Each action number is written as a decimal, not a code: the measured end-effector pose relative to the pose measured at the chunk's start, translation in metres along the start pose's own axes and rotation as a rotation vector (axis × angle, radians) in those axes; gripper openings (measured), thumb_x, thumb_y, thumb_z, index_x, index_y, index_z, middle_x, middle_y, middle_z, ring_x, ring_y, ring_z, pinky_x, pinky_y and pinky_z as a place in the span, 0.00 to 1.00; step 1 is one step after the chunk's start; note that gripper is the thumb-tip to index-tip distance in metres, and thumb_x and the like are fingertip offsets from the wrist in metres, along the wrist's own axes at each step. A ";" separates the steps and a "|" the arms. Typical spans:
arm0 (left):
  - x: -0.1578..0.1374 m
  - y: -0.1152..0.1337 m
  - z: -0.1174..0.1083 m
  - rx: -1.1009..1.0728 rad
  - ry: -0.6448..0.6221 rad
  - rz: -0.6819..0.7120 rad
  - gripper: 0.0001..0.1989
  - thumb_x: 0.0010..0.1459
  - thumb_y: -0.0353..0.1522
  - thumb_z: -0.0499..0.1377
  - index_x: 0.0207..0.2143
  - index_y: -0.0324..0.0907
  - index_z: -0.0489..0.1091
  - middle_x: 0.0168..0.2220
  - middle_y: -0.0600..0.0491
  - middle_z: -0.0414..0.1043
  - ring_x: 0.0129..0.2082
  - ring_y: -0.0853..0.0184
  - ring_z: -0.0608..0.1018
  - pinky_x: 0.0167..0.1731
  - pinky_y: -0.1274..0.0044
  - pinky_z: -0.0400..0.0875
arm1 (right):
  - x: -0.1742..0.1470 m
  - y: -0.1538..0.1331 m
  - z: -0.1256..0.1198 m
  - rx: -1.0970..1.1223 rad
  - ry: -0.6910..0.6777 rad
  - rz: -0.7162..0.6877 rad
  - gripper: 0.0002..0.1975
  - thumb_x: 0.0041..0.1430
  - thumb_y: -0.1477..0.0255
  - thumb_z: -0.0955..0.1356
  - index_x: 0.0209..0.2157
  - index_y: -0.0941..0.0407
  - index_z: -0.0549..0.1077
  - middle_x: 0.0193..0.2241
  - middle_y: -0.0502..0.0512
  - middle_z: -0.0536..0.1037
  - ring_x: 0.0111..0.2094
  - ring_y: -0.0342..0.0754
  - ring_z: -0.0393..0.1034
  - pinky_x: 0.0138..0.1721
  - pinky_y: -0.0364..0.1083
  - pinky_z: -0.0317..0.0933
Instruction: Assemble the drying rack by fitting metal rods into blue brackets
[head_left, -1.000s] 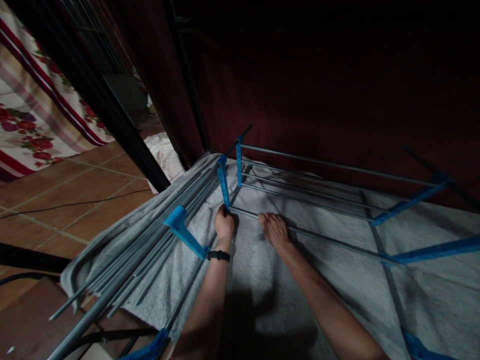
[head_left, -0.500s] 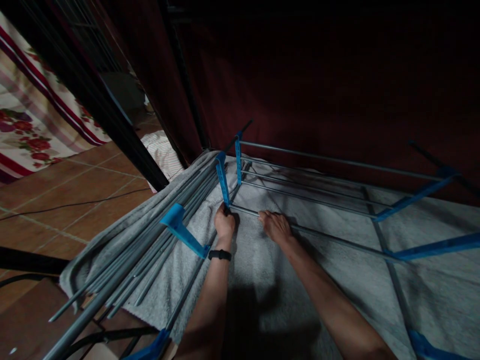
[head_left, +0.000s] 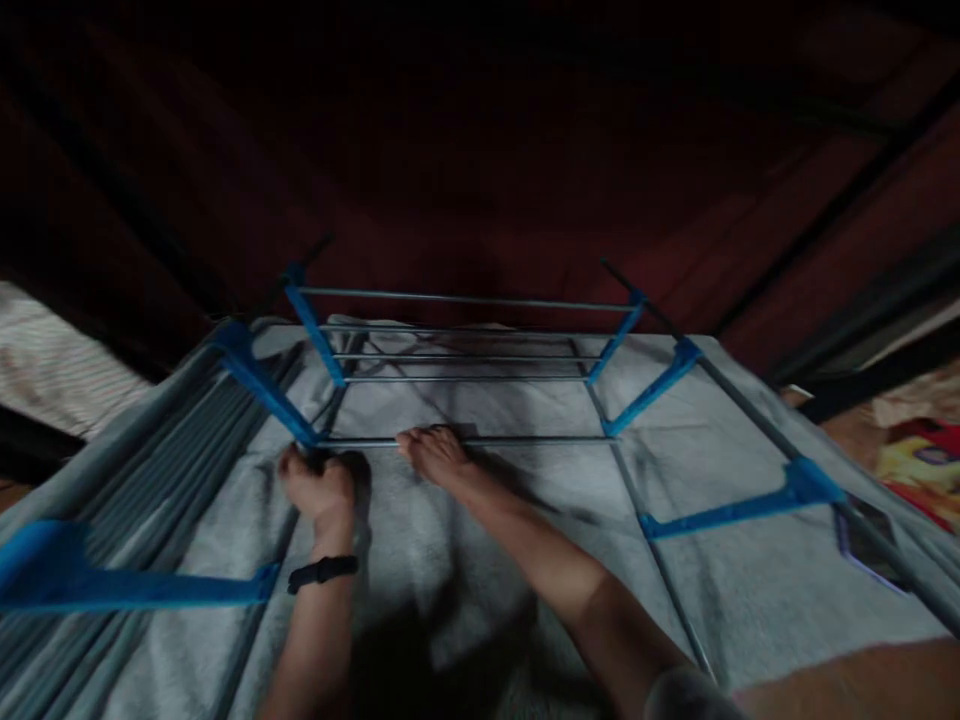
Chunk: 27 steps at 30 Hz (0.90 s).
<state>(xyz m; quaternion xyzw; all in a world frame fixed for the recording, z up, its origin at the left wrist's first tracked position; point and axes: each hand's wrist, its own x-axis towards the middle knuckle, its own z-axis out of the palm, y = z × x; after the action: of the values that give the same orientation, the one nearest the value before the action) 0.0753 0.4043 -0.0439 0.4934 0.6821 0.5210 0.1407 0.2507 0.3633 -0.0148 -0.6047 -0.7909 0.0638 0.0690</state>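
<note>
A partly assembled rack of grey metal rods and blue plastic brackets lies before me. My left hand [head_left: 319, 490], with a dark band at the wrist, is closed at the lower end of a blue bracket [head_left: 270, 390], where it meets the side tube; its fingertips are slightly blurred. My right hand [head_left: 433, 455] wraps over a thin metal rod [head_left: 540, 441], palm down. That rod spans from this left bracket to a blue bracket [head_left: 652, 385] on the right. Farther back, several thinner rods [head_left: 465, 380] run between another pair of brackets.
Loose grey tubes [head_left: 165, 480] lie bunched at the left. A grey fleecy blanket [head_left: 525, 580] covers the surface underneath. At the right, a phone [head_left: 870, 540] lies beside a long tube. A dark red curtain [head_left: 465, 220] hangs behind.
My view has swung to the right, so the rack's right side and the phone now show. Both hands stay at about the same places on the rack.
</note>
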 end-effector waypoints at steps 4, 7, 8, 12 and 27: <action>-0.030 0.039 -0.002 -0.084 0.060 0.185 0.31 0.47 0.21 0.55 0.57 0.36 0.68 0.58 0.41 0.64 0.61 0.52 0.67 0.64 0.59 0.60 | 0.003 0.003 0.002 -0.001 0.023 0.005 0.14 0.72 0.70 0.58 0.52 0.54 0.71 0.49 0.51 0.78 0.49 0.46 0.70 0.55 0.47 0.57; -0.052 0.078 -0.003 -0.179 -0.079 0.349 0.28 0.51 0.22 0.53 0.56 0.40 0.70 0.57 0.44 0.65 0.61 0.56 0.67 0.64 0.62 0.61 | -0.008 0.001 -0.005 0.009 0.064 0.018 0.19 0.72 0.71 0.57 0.61 0.52 0.64 0.54 0.50 0.75 0.55 0.48 0.65 0.61 0.50 0.52; -0.057 0.089 -0.003 -0.194 -0.126 0.375 0.26 0.52 0.23 0.53 0.55 0.41 0.71 0.56 0.45 0.66 0.60 0.57 0.68 0.63 0.62 0.62 | -0.016 0.001 -0.008 0.017 0.076 0.014 0.20 0.72 0.70 0.58 0.63 0.52 0.61 0.55 0.50 0.73 0.56 0.49 0.64 0.62 0.51 0.51; -0.075 0.110 0.004 -0.227 -0.287 0.418 0.20 0.56 0.27 0.53 0.50 0.45 0.73 0.49 0.48 0.72 0.54 0.58 0.73 0.58 0.63 0.68 | -0.065 0.009 -0.022 0.050 0.154 0.038 0.23 0.70 0.71 0.60 0.64 0.47 0.63 0.61 0.52 0.68 0.63 0.55 0.57 0.63 0.52 0.51; -0.251 0.194 0.134 -0.156 -1.202 0.847 0.18 0.62 0.26 0.54 0.53 0.41 0.72 0.53 0.42 0.74 0.55 0.56 0.75 0.60 0.66 0.65 | -0.247 0.183 -0.022 0.325 0.888 1.142 0.24 0.61 0.75 0.53 0.54 0.61 0.69 0.52 0.68 0.75 0.55 0.53 0.68 0.55 0.51 0.62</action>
<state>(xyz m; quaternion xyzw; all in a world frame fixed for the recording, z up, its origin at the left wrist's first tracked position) 0.3909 0.2689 -0.0158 0.9032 0.1995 0.2175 0.3117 0.4921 0.1732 -0.0347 -0.8729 -0.2317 -0.0444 0.4271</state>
